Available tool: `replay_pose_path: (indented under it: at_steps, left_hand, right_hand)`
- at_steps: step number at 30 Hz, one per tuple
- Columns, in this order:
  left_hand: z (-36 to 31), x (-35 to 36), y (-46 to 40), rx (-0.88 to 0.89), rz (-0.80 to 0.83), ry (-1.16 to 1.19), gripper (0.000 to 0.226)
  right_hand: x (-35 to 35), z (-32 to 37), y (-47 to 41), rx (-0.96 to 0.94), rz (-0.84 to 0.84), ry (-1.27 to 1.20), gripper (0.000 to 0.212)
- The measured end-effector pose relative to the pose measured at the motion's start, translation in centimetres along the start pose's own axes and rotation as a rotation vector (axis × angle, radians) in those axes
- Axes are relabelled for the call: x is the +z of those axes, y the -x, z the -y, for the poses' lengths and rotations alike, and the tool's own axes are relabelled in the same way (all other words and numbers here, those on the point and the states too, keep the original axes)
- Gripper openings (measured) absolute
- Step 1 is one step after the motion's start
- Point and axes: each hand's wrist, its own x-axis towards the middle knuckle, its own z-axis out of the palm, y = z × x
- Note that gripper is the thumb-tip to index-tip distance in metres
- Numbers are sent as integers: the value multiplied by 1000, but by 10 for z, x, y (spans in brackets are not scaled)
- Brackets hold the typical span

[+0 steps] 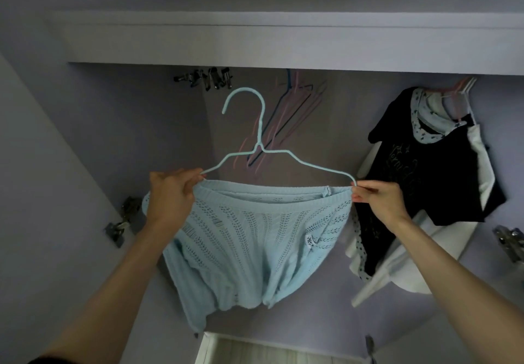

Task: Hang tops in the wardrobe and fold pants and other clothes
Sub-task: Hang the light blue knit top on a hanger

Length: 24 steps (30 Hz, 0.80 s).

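While both hands hold work up at wardrobe mouth, 2 forearms nearest. Left hand (167,193) pinches knit hem and hanger end at 9 o'clock; right hand (377,202) pinches same at 3 o'clock. 1 pale-blue knit top (249,239) at centre, draped over 1 blue hanger (256,139), hook free at 12 o'clock.

Risk, judged: loose openwork knit snags on wire tip, or slides off if either pinch slackens.

Beyond: several empty hangers (286,125), exact count unclear, at 12 o'clock; 1 dark top (442,165) over white garments at 2 o'clock.

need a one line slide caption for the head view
Both hands, left and right, hold a blue knit top on a blue hanger before the wardrobe's empty hangers and dark top.
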Motion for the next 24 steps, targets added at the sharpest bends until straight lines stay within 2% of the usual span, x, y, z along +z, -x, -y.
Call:
replay_pose_path:
  at_steps: [5,13,17,19,21,24]
  left_hand:
    - [7,3,0,-112,28,37,18]
    - [6,10,8,-79,55,-6,17]
    - [-1,18,11,126,124,-103,24]
    - [-6,21,9,115,125,-78,27]
    - [-14,22,6,64,85,-16,26]
    - [-25,20,4,32,-1,84,21]
  right_hand:
    - [-4,6,6,94,50,-149,29]
    - [-17,15,11,167,-96,-229,24]
    - [-12,45,11,82,-133,-320,19]
    - [-6,63,13,-28,-99,-285,20]
    - [4,75,20,-135,3,-178,22]
    - [19,75,29,-221,118,-65,15]
